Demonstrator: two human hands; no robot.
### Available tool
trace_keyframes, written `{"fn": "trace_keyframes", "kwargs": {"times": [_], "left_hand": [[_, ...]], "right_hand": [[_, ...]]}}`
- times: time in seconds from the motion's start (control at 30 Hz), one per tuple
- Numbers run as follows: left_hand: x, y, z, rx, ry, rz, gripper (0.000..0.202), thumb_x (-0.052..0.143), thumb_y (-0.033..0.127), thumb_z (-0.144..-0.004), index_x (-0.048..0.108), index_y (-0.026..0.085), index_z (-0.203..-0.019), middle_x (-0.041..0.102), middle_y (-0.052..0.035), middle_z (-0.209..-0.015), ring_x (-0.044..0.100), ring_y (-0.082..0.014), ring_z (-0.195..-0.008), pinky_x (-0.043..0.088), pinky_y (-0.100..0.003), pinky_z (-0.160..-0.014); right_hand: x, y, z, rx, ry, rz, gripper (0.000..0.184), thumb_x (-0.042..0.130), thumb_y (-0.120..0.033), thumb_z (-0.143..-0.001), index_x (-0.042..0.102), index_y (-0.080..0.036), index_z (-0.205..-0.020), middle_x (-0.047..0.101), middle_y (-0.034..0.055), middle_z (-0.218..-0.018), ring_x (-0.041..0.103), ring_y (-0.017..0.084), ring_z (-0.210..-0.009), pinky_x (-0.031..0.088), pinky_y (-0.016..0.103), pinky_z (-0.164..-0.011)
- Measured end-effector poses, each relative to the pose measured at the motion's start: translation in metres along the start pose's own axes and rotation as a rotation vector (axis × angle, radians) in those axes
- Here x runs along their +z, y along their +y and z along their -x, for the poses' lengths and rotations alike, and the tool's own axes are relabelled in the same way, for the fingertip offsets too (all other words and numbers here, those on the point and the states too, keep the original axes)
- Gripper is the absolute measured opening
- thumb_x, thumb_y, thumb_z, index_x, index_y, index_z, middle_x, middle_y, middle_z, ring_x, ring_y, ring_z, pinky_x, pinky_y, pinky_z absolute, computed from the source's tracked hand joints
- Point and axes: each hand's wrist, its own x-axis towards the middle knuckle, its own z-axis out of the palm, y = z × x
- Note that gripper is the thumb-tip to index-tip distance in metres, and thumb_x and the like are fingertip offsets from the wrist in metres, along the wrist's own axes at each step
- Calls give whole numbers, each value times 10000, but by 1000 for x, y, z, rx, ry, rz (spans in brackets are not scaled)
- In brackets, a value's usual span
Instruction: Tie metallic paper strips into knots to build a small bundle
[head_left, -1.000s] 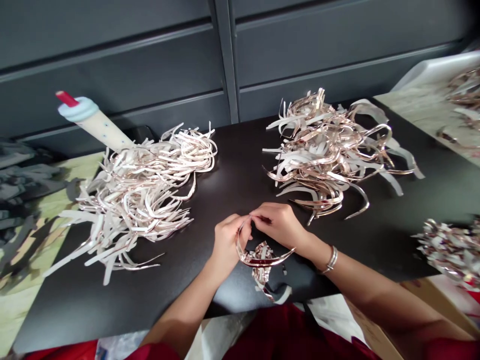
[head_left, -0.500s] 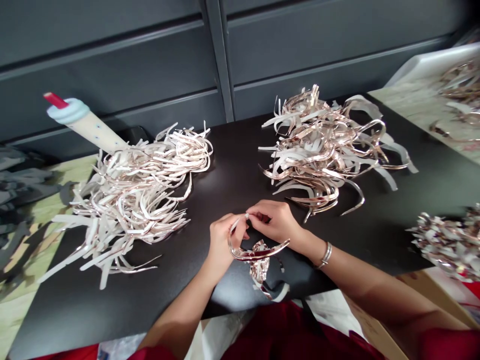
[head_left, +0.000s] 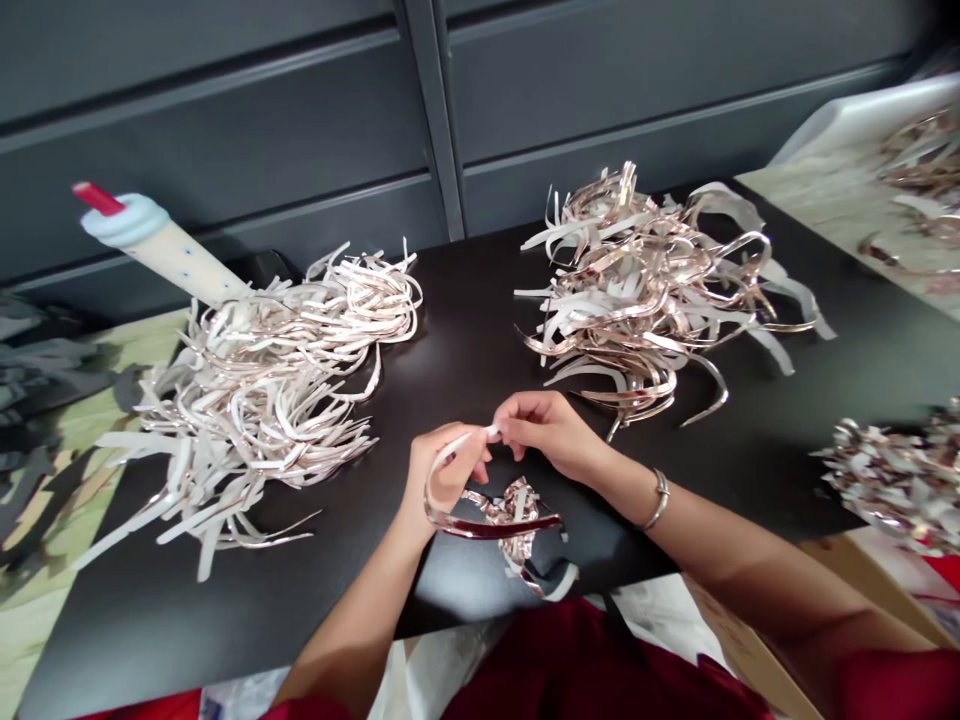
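Note:
My left hand and my right hand meet over the near edge of a black table. Both pinch the top end of one curved rose-gold foil strip, which loops down and to the right below them. A small crumpled foil cluster lies on the table just under the hands. A silver bracelet circles my right wrist.
A big pile of pale curved strips covers the left of the table, with a cream glue bottle with a red tip behind it. Another shiny strip pile sits at the back right. Finished foil clusters lie at the right edge.
The strip's loop has swung lower and further left beneath my hands, and its free end has flattened out. Both hands have shifted slightly left and up in the view.

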Motion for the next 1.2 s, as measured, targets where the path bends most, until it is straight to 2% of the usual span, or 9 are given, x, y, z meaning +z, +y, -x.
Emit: {"fn": "trace_keyframes", "kwargs": {"times": [0.07, 0.2, 0.27, 0.47, 0.67, 0.83, 0.97, 1.1, 1.2], "left_hand": [[-2, -1, -1, 14, 5, -18, 294, 529, 301, -853, 629, 152, -619, 571, 20, -481, 543, -88, -438, 427, -200, -495], [-3, -6, -1, 106, -14, -84, 285, 549, 314, -842, 662, 154, -635, 586, 11, -526, 555, -83, -460, 424, -192, -490], [-3, -7, -2, 57, -27, -43, 258, 572, 340, -827, 690, 154, -694, 585, 12, -521, 549, -84, -447, 415, -190, -467], [2, -14, -5, -293, -54, 301, 398, 650, 506, -729, 640, 126, -612, 501, 29, -410, 399, -53, -314, 298, -182, -337], [1, -8, -2, -210, -157, 292, 390, 692, 476, -707, 562, 138, -563, 532, 28, -460, 478, -65, -402, 384, -179, -419], [-5, -6, -1, -191, -253, 272, 282, 661, 398, -763, 631, 137, -660, 594, 6, -506, 547, -97, -450, 448, -209, -472], [-1, -6, 3, -81, -160, 279, 258, 608, 359, -806, 647, 136, -684, 636, -21, -588, 561, -106, -464, 454, -225, -478], [2, -7, 4, 133, 77, -4, 252, 554, 262, -828, 609, 157, -606, 603, -10, -576, 554, -110, -518, 445, -229, -525], [3, -8, 3, 346, 225, -261, 234, 523, 174, -817, 572, 166, -588, 659, -41, -741, 600, -133, -674, 472, -249, -640]], "right_hand": [[-2, -3, 0, 19, -46, -31, 226, 619, -367, -753, 636, -142, -744, 584, 4, -627, 496, 93, -520, 422, 209, -467], [-6, -8, 1, -127, 48, 281, 117, 656, -257, -727, 660, -144, -695, 595, 8, -667, 502, 90, -591, 421, 199, -526], [-8, -9, 0, -100, 27, 322, 108, 624, -226, -735, 648, -144, -669, 575, -5, -641, 488, 81, -562, 403, 189, -496], [-4, -6, -1, 56, -54, 42, 149, 652, -273, -698, 619, -132, -663, 539, -33, -552, 446, 63, -482, 378, 179, -444], [4, 0, 1, 79, -87, -47, 153, 686, -254, -698, 625, -123, -648, 560, -33, -544, 463, 57, -495, 375, 171, -464], [-5, 8, -3, 235, -271, -361, 296, 788, -357, -641, 631, -107, -666, 581, -22, -550, 498, 55, -484, 397, 159, -448], [-15, 8, -7, 285, -376, -492, 352, 825, -395, -599, 638, -111, -691, 639, 2, -624, 577, 71, -524, 482, 175, -511], [-23, 0, -8, 161, -267, -307, 323, 782, -404, -664, 651, -116, -729, 679, 36, -691, 642, 110, -625, 504, 183, -541], [-24, -4, -6, 33, -170, -135, 349, 651, -471, -785, 664, -122, -808, 678, 57, -751, 649, 131, -707, 503, 195, -556]]}}
